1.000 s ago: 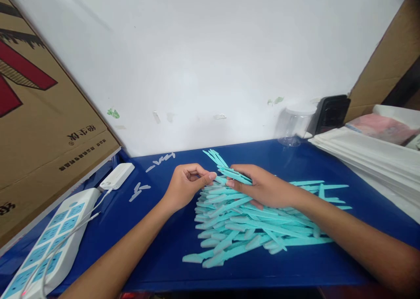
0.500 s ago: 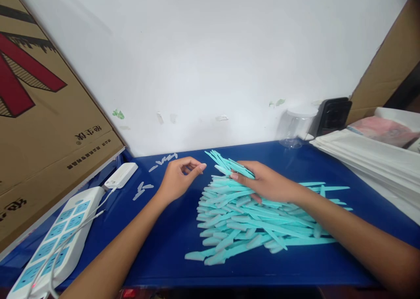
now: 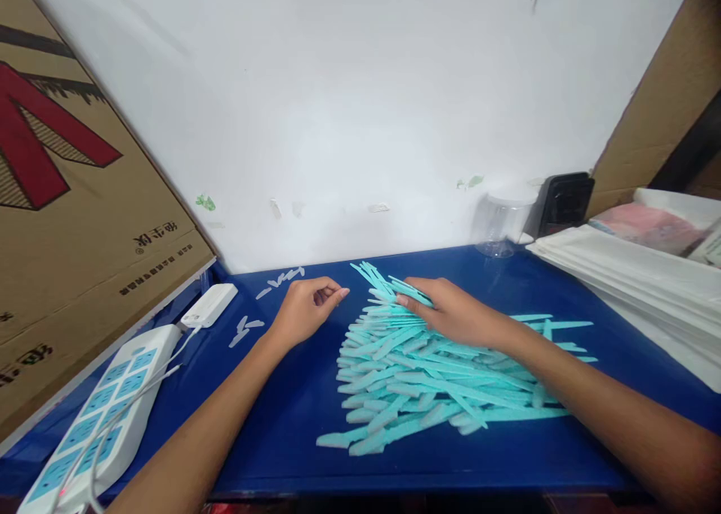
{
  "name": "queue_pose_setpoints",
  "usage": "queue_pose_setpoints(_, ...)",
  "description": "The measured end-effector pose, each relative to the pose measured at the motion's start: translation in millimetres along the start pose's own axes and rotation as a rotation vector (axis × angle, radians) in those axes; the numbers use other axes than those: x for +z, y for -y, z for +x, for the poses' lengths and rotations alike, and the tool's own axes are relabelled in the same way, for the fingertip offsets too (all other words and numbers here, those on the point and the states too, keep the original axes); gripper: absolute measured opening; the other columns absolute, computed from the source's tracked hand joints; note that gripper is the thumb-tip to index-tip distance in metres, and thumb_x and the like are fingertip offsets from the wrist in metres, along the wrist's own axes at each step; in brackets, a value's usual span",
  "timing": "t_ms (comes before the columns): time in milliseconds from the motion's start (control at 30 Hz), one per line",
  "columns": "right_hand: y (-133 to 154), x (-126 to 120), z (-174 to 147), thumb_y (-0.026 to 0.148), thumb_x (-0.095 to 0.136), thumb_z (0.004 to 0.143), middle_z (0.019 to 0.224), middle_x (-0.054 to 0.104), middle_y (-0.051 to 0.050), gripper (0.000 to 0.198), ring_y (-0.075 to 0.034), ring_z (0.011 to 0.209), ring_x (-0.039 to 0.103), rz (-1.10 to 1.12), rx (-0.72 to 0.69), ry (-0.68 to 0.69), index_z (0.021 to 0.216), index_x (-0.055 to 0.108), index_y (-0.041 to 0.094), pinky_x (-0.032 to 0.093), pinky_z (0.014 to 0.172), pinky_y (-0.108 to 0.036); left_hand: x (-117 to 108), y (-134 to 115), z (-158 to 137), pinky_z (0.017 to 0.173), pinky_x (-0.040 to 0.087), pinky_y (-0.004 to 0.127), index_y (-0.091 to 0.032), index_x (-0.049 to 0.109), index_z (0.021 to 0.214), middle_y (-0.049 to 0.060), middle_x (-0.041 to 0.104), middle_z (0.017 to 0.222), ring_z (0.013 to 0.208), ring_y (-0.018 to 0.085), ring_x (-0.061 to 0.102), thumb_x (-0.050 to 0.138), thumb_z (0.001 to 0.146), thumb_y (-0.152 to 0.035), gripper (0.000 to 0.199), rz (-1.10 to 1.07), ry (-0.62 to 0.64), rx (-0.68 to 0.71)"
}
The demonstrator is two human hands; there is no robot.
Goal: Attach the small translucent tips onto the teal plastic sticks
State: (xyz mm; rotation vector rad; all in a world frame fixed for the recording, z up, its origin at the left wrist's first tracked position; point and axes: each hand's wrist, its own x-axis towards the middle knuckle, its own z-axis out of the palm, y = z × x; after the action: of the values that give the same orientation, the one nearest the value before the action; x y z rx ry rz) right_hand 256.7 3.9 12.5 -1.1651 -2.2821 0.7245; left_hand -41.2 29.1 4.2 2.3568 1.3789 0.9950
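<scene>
- The right hand lies palm down on the far part of a pile of turquoise plastic sticks; its fingers are bent over a small bundle of these sticks, which points toward the wall.
- The left hand is just beside the pile, on its left side, above the blue table. Its fingers are loosely curled with the thumb near the fingertips; I cannot tell whether something small is between them.
- The two hands are near each other but do not touch.
- The pile is in the middle of the table, and the sticks lie flat, crossing one another, with the wider ends mostly to the left.
- A few small pale pieces lie on the table to the left of the left hand.
- A white power strip and a white adapter are at the left edge, beside a leaning cardboard box.
- A clear jar and a black device stand at the wall on the right, next to a stack of white bags.
</scene>
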Motion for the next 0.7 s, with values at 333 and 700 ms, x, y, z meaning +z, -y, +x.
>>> queue_pose_setpoints(333, 3.4, -0.1, -0.2, 0.055, 0.038, 0.106, 0.068, 0.058, -0.001, 0.040, -0.017, 0.055, 0.051, -0.129, -0.017, -0.013, 0.087, 0.052, 0.023, 0.028, 0.053, -0.030, -0.1, 1.7, 0.1, 0.057, 0.046, 0.023, -0.018, 0.075, 0.083, -0.001, 0.071, 0.068, 0.058, 0.012, 0.060, 0.065, 0.094, -0.047, 0.032, -0.002, 0.032, 0.016)
queue_pose_setpoints(700, -2.6, -0.8, -0.6, 0.038, 0.040, 0.107, 0.072, 0.059, -0.003, 0.031, -0.019, 0.060, 0.055, -0.209, -0.057, -0.021, 0.080, 0.045, 0.024, 0.035, 0.058, -0.030, -0.6, 3.6, -0.1, 0.056, 0.044, 0.023, -0.018, 0.075, 0.084, -0.001, 0.070, 0.067, 0.056, 0.012, 0.058, 0.064, 0.095, -0.048, 0.033, 0.014, 0.048, 0.019)
